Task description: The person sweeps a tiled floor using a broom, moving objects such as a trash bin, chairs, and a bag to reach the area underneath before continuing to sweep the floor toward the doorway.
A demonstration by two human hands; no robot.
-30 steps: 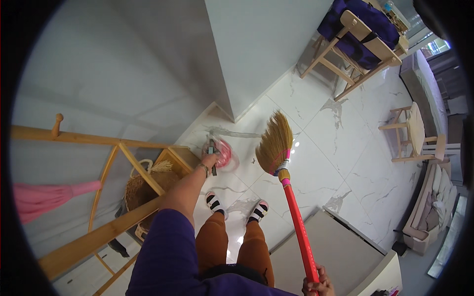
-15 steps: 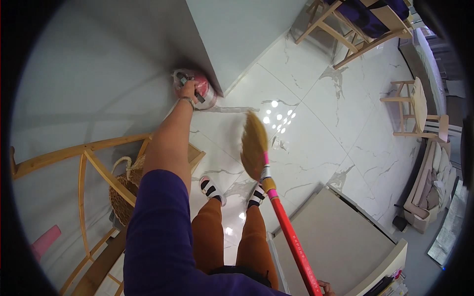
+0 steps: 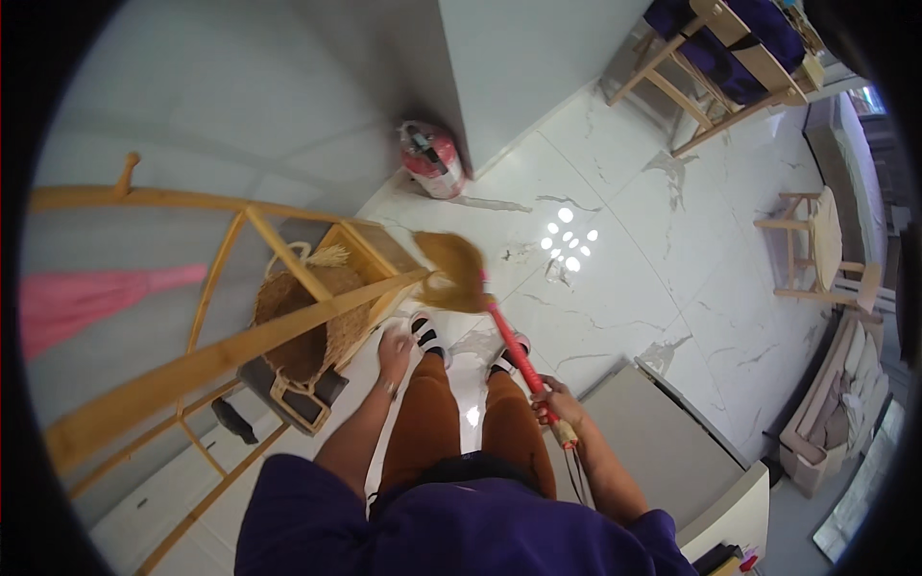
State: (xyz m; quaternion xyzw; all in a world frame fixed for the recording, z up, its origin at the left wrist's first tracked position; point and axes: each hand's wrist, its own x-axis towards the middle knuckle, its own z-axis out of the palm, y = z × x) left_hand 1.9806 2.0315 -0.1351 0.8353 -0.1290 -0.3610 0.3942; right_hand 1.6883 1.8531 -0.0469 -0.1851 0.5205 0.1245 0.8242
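Observation:
My right hand is closed around the red handle of a broom, near its lower end. The broom slants up and left, and its brown bristles spread just beside the wooden rack, above the tiled floor. My left hand hangs low between the rack and my left leg, apart from the broom; its fingers are smeared by motion. Farther off, a red fire extinguisher in clear plastic stands on the floor at the wall corner, with neither hand on it.
The wooden rack fills the left side, with a woven basket on its low shelf and a pink cloth item hanging nearby. A grey-topped cabinet stands close on the right. Wooden chairs and a sofa lie farther right.
My left hand has let go of the fire extinguisher's handle and drawn back toward my legs. The broom's bristles have swung left toward the rack, and my right hand has come farther into view.

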